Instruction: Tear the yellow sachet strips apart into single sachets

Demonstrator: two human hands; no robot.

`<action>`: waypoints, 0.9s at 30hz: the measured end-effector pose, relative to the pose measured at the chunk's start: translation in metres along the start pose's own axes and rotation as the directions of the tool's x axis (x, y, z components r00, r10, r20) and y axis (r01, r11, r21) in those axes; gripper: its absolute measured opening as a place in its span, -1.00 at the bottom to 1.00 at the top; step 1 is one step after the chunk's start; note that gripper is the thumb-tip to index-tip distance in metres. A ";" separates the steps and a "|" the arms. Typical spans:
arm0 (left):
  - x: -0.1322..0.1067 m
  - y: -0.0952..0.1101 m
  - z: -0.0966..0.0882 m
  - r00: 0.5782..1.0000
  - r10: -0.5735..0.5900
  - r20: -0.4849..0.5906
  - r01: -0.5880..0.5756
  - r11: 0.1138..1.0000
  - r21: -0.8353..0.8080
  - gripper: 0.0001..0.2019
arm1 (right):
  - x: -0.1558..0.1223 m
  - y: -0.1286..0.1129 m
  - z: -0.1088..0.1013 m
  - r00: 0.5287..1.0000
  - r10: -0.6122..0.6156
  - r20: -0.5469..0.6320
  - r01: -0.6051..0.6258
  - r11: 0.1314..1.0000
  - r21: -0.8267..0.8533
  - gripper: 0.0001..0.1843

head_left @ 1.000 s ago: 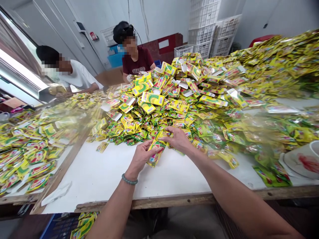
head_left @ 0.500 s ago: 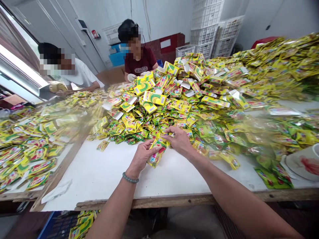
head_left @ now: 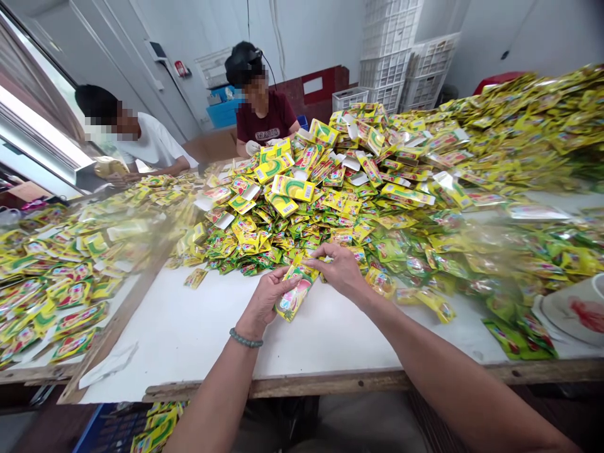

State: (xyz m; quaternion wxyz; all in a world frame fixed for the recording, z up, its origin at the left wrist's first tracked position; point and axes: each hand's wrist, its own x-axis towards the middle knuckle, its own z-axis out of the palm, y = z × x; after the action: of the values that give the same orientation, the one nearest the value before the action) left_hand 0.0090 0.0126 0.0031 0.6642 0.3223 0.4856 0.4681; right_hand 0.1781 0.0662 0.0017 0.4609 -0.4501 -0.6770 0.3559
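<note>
My left hand (head_left: 265, 297), a beaded bracelet at its wrist, grips a small yellow and green printed carton (head_left: 291, 303) with a red fruit picture. The thumb lies across the carton's front face. At the carton's upper end my right hand (head_left: 340, 269) has its thumb and index finger closed together at the end flap. Just beyond both hands rises a heap of small yellow and green sachets (head_left: 302, 229). Flat and opened cartons of the same print (head_left: 292, 187) lie on top of that heap.
A white tabletop (head_left: 198, 333) with a wooden edge is under my arms. A white tub (head_left: 576, 308) stands at right. Below the table edge is a blue crate (head_left: 101, 428) with packets. Two people sit across the table, and white crates (head_left: 384, 69) are stacked behind.
The carton has tilted slightly and shifted a little down and left in my left hand. My right fingers have moved slightly left along its upper end.
</note>
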 end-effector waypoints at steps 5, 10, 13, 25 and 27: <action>0.004 -0.006 -0.001 0.994 0.103 -0.042 -0.102 0.995 0.022 -0.49 | 0.002 0.007 -0.004 0.997 -0.064 0.033 0.065 0.998 -0.024 -0.79; 0.005 -0.006 -0.002 0.987 0.151 -0.060 -0.149 0.988 0.041 -0.49 | 0.003 0.009 0.000 0.983 -0.174 0.052 0.180 0.971 -0.156 -0.79; 0.004 -0.005 -0.002 0.988 0.143 -0.059 -0.141 0.989 0.044 -0.50 | 0.002 0.008 0.001 0.989 -0.138 0.049 0.145 0.969 -0.202 -0.83; 0.005 -0.006 0.000 0.980 0.185 -0.071 -0.188 0.982 -0.027 -0.53 | -0.008 -0.002 0.012 0.984 -0.070 0.163 0.083 0.994 -0.073 -0.77; 0.007 -0.006 -0.001 0.969 0.221 -0.110 -0.225 0.974 -0.026 -0.51 | -0.006 -0.001 0.011 0.993 -0.089 0.081 0.097 0.990 -0.104 -0.82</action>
State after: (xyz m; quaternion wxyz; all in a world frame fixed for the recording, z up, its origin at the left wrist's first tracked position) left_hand 0.0105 0.0165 -0.0052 0.5866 0.3367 0.4721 0.5654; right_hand 0.1680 0.0590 -0.0027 0.4258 -0.4283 -0.7326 0.3140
